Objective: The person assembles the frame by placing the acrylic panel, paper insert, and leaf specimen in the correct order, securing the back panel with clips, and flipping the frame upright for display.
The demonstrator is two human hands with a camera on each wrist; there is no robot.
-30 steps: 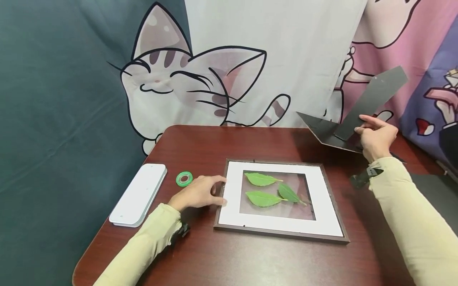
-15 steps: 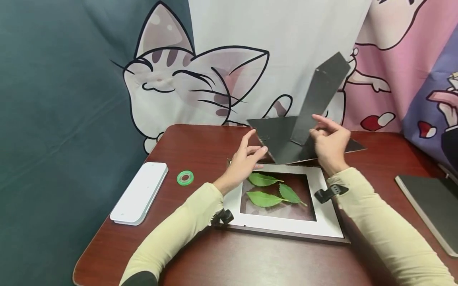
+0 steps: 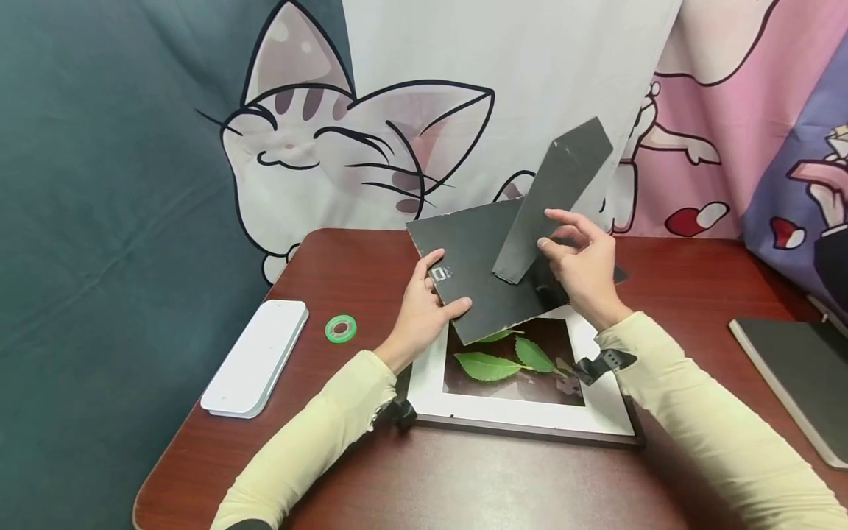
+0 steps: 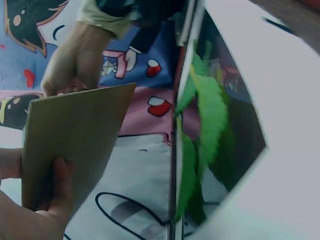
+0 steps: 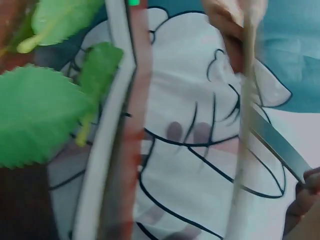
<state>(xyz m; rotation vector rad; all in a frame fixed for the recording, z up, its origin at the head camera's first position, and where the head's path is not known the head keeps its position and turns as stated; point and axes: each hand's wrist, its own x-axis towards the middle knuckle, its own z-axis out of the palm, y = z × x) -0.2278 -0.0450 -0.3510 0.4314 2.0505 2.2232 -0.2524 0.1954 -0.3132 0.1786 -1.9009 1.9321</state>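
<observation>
In the head view, my left hand (image 3: 419, 315) grips the left edge of a black picture frame backing board (image 3: 467, 239), thumb on one face. My right hand (image 3: 586, 269) pinches the board's fold-out stand leg (image 3: 553, 188), which sticks up from it. The board is tilted above the far part of a picture frame (image 3: 523, 433) lying on the table. Inside the frame, a white mat (image 3: 424, 379) surrounds green leaves (image 3: 486, 366); the board covers part of them. The left wrist view shows the board's brown face (image 4: 85, 135), with the left thumb on it.
A green tape roll (image 3: 341, 329) and a white flat case (image 3: 258, 357) lie on the brown table (image 3: 530, 486) to the left. At the right edge is a dark notebook (image 3: 795, 383). A cartoon cat curtain (image 3: 411, 44) hangs behind the table.
My right hand has brought the backing board leftward from the far right to above the frame. My left hand has left the frame's left side and taken hold of the board's left edge.
</observation>
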